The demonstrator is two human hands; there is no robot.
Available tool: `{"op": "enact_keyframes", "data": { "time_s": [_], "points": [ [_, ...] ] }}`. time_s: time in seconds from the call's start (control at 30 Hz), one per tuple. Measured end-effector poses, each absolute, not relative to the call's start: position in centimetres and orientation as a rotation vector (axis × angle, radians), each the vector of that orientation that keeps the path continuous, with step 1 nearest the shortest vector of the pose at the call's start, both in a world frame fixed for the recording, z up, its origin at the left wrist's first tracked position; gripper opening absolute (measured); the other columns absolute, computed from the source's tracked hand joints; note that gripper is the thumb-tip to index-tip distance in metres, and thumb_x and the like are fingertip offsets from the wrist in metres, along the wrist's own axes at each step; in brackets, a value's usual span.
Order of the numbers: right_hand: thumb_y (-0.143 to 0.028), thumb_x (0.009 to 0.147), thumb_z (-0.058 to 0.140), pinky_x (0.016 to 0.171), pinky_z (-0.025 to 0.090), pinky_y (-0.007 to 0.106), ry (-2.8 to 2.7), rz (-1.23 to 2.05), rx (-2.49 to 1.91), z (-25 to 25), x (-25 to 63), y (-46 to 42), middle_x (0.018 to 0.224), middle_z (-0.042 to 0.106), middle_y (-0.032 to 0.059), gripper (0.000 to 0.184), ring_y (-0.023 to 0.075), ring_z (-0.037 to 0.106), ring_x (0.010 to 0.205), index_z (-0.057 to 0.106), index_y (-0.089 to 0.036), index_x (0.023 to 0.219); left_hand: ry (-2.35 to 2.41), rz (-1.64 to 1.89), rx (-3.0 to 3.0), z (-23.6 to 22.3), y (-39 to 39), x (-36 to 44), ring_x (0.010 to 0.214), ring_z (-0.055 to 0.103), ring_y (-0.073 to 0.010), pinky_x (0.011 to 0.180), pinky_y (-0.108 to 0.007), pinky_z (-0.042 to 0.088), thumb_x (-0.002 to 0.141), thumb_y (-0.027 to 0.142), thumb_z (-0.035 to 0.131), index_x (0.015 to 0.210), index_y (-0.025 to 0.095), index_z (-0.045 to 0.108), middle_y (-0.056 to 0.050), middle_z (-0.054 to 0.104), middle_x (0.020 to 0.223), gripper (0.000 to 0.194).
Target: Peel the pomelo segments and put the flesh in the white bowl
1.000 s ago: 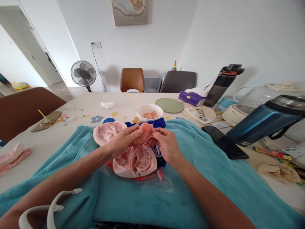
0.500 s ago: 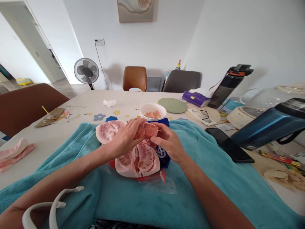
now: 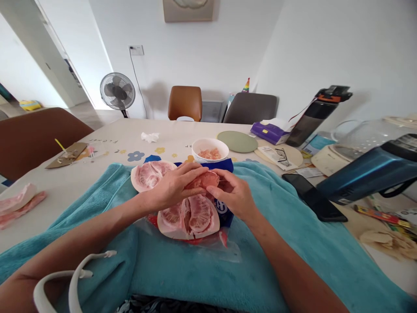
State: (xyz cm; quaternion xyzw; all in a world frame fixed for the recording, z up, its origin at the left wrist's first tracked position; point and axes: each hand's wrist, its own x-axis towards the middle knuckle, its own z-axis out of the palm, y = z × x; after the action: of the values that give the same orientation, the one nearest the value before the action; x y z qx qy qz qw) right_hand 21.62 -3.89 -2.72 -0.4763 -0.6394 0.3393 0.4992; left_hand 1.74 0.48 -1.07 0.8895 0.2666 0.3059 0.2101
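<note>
Above the cut fruit, my left hand (image 3: 171, 186) is wrapped round a pink pomelo segment (image 3: 206, 180). My right hand (image 3: 235, 193) pinches the right end of the same segment, its fingertips partly hidden. Beneath them lies a large cut pomelo piece (image 3: 189, 219) with thick pale rind and pink flesh. Another pomelo piece (image 3: 150, 174) rests to the left, partly behind my left hand. Both lie on a blue and red plastic bag (image 3: 224, 213). Just beyond my hands stands a white bowl (image 3: 198, 152) holding peeled pink flesh.
A teal towel (image 3: 276, 261) covers the near table. At right are a phone (image 3: 314, 198), a blue thermos (image 3: 368, 169), a dark bottle (image 3: 314, 117) and a purple tissue box (image 3: 269, 132). Peeled rind (image 3: 19, 202) lies at far left; a green mat (image 3: 237, 141) is behind the bowl.
The view has tilted slightly downward. Both hands stay on the pomelo segment, which has turned a little, and the fingers of my right hand have shifted slightly along its end.
</note>
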Motion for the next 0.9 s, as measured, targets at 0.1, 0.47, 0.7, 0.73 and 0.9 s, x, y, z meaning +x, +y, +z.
{"op": "enact_keyframes", "data": {
  "time_s": [0.1,0.47,0.7,0.73,0.9],
  "points": [
    [-0.032,0.072,0.067,0.065,0.054,0.030,-1.555,0.761,-1.198,-2.7,21.5,-4.0,0.081,0.071,0.0007,0.029,0.0183,0.065,0.070,0.069,-0.020,0.098,0.691,0.816,2.383,-1.2,0.7,1.6,0.115,0.056,-0.0262,0.100,-0.040,0.044,0.089,0.038,0.058,0.132,0.026,0.057,-0.011,0.058,0.126,0.044],
    [-0.029,0.075,0.053,0.063,0.050,0.030,-1.674,0.542,-1.309,-3.0,21.2,-4.0,0.079,0.070,0.0026,0.029,0.0180,0.062,0.067,0.068,-0.018,0.096,0.671,0.749,2.490,-1.5,0.5,1.6,0.117,0.055,-0.0251,0.099,-0.037,0.045,0.093,0.040,0.050,0.137,0.025,0.051,-0.013,0.055,0.129,0.047],
    [-0.029,0.076,0.055,0.071,0.052,0.032,-1.649,0.463,-1.299,-4.0,19.9,-4.0,0.085,0.071,0.0041,0.031,0.0194,0.064,0.071,0.066,-0.019,0.103,0.995,0.692,2.826,-1.8,-0.8,2.4,0.112,0.056,-0.0323,0.088,-0.045,0.048,0.093,0.038,0.049,0.132,0.019,0.053,-0.016,0.059,0.128,0.043],
    [-0.029,0.077,0.055,0.072,0.053,0.033,-1.662,0.453,-1.295,-4.0,19.9,-4.0,0.086,0.071,0.0046,0.031,0.0197,0.064,0.072,0.065,-0.019,0.104,1.016,0.685,2.866,-1.9,-1.0,2.5,0.111,0.057,-0.0321,0.086,-0.044,0.050,0.094,0.036,0.047,0.133,0.017,0.051,-0.017,0.060,0.128,0.043],
    [-0.027,0.081,0.048,0.073,0.053,0.030,-1.785,0.356,-1.215,-3.8,20.5,-4.1,0.091,0.072,0.0063,0.030,0.0195,0.065,0.077,0.062,-0.017,0.105,0.880,0.720,3.093,-2.1,-0.9,2.6,0.108,0.058,-0.0294,0.083,-0.042,0.053,0.098,0.025,0.039,0.135,0.011,0.043,-0.019,0.059,0.126,0.040]
  ]
}}
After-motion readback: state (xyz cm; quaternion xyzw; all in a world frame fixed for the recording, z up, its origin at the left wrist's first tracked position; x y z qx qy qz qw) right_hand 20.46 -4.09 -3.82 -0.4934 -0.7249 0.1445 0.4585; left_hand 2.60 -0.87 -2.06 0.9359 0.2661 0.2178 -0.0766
